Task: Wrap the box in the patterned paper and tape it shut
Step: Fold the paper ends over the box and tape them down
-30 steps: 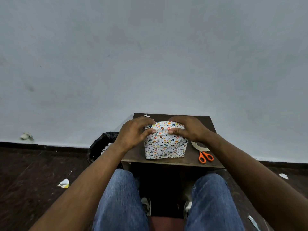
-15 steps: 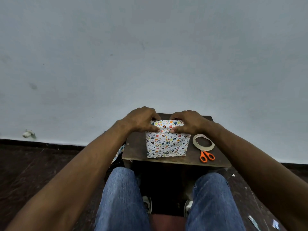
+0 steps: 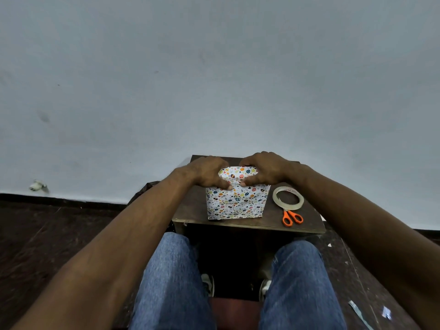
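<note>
**Both hands clamped on the top of the wrapped box**

Biggest thing in shot is the grey wall (image 3: 214,79), taking up the whole upper half, with dark floor (image 3: 47,234) below it. Against the wall sits a small brown table (image 3: 190,210), and the person's jeans-clad knees poke in just under its near edge.

The box (image 3: 235,202) stands in the middle of the table, already covered in the patterned paper (image 3: 238,173) on every side I can see. It sits right between and under the two hands. The left hand (image 3: 204,171) curls over the top left corner, the right hand (image 3: 264,167) over the top right, fingers bent down around the far edge. Both thumbs press the paper along the top front edge, tips almost touching at the middle. So both grips are closed on the box.

Just right of the box lies a tape roll (image 3: 288,198), flat. Orange scissors (image 3: 291,217) lie touching its near side.
</note>
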The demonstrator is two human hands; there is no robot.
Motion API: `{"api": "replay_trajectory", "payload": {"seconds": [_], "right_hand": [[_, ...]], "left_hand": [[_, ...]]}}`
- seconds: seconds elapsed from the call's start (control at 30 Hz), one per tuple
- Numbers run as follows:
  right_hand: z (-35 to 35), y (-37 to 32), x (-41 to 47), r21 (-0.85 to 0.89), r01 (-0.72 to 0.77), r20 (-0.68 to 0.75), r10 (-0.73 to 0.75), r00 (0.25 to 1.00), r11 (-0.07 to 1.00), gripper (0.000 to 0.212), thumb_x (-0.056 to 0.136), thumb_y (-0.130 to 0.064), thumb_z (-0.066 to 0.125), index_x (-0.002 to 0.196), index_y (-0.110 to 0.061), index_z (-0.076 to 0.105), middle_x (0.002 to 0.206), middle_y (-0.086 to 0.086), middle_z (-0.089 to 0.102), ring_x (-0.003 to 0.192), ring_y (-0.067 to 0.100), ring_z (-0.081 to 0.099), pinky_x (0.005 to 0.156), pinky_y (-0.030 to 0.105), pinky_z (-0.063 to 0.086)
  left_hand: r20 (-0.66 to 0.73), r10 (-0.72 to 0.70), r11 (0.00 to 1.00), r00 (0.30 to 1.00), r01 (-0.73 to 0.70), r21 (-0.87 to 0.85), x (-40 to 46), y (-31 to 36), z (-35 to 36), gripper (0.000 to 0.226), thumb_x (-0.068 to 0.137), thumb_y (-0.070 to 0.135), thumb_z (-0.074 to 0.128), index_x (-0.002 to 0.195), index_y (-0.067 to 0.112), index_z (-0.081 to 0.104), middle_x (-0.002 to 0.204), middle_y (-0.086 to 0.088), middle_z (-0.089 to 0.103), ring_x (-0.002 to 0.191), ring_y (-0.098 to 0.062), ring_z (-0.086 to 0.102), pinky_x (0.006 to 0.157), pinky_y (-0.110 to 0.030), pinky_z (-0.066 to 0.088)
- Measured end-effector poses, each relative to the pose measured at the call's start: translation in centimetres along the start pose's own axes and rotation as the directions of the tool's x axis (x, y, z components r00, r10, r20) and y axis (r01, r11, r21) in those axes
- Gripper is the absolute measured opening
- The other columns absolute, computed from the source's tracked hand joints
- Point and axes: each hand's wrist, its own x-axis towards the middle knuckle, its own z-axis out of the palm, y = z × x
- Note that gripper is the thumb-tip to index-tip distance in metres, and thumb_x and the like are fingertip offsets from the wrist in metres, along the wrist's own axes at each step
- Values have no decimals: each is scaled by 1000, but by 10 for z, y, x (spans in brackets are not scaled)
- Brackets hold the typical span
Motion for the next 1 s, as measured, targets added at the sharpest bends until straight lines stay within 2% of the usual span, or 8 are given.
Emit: {"api": "replay_trajectory", "payload": {"seconds": [0.37, 0.5, 0.6, 0.7, 0.8, 0.87, 0.93, 1.0], "right_hand": [[7, 3, -7, 91, 26, -54, -21, 998, 995, 52, 83, -54, 71, 121, -19, 61, 106, -6, 66, 92, 11, 56, 73, 28, 38], [3, 0, -3, 41, -21, 13, 21, 1000, 999, 49, 81, -57, 71, 112, -21, 62, 97, -9, 63, 88, 12, 56, 73, 28, 38], [-2, -5, -1, -12, -43, 95, 44, 995, 999, 43, 80, -60, 70, 101, -24, 59, 88, -13, 59, 85, 13, 57, 73, 29, 40], [-3, -9, -2, -58, -15, 67, 19, 998, 998, 41, 81, -61, 69, 96, -25, 58, 87, -13, 60, 84, 13, 58, 72, 29, 39], [8, -5, -8, -85, 4, -64, -9, 998, 996, 45, 79, -68, 66, 90, -25, 59, 83, -13, 58, 78, 12, 53, 66, 29, 38], [16, 2, -9, -6, -51, -153, 49, 987, 999, 46, 73, -72, 59, 82, -27, 57, 78, -14, 60, 77, 14, 57, 63, 29, 39], [20, 10, -10, 142, -173, -249, 204, 947, 975, 50, 68, -72, 55, 82, -25, 63, 81, -10, 67, 79, 15, 62, 65, 30, 45], [27, 17, -12, 395, -250, -324, 388, 863, 884, 43, 72, -66, 64, 72, -24, 65, 77, -6, 70, 75, 17, 65, 68, 35, 48]], "left_hand": [[-48, 42, 999, 998, -43, -16, -4, -2, 2, 30, 79, 47, 75, 85, 26, 55, 79, 15, 57, 80, -12, 58, 68, -30, 43], [-54, 42, 998, 998, -45, -44, -6, -2, 2, 31, 78, 46, 77, 88, 23, 59, 79, 13, 61, 78, -12, 59, 67, -29, 43], [-53, 35, 996, 998, -39, -79, -9, 1, 3, 27, 78, 43, 78, 84, 28, 57, 78, 15, 61, 77, -10, 59, 65, -27, 40], [-97, 23, 995, 995, -32, -91, -12, 0, 4, 27, 75, 44, 80, 86, 28, 60, 80, 14, 63, 80, -12, 62, 66, -28, 43], [-222, -28, 1000, 975, 27, -7, -13, -6, 11, 45, 74, 52, 78, 112, 31, 64, 107, 11, 68, 102, -14, 62, 73, -27, 41], [-328, -34, 999, 944, 36, -1, -15, -12, 17, 69, 76, 59, 73, 137, 34, 50, 137, 11, 55, 125, -13, 50, 91, -28, 43], [-476, -36, 998, 879, 6, -66, -13, -19, 25, 89, 76, 70, 63, 149, 30, 34, 152, 6, 39, 137, -16, 40, 107, -37, 40], [-588, -81, 991, 805, 5, -130, -10, -23, 36, 94, 77, 77, 49, 152, 23, 29, 156, 1, 34, 140, -18, 37, 111, -40, 38]]}}
